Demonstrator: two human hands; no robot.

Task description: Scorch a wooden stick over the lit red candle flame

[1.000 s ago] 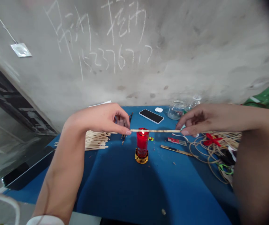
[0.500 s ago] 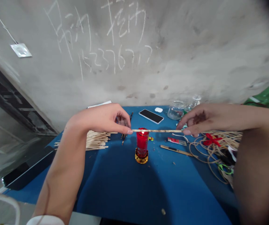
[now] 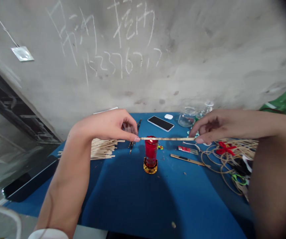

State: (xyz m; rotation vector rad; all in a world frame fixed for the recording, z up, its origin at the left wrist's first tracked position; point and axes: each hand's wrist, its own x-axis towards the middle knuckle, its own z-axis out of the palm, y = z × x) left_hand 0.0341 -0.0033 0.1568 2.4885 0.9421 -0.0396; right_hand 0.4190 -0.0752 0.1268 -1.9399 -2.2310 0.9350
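Pinching a wooden strip (image 3: pixel 167 138), left hand (image 3: pixel 106 126), right hand (image 3: pixel 222 126)

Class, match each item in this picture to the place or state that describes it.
Items:
1. Thin pale wooden strip
2. Red glass candle holder on a gold base
3. Black rectangular smartphone
4. Heap of pale wooden sticks

Places:
A. Standing upright beneath the strip
B. Lying flat near the wall
C. Pinched between the left hand and right hand
D. Lying left of the candle holder

Pairs: 1-C, 2-A, 3-B, 4-D
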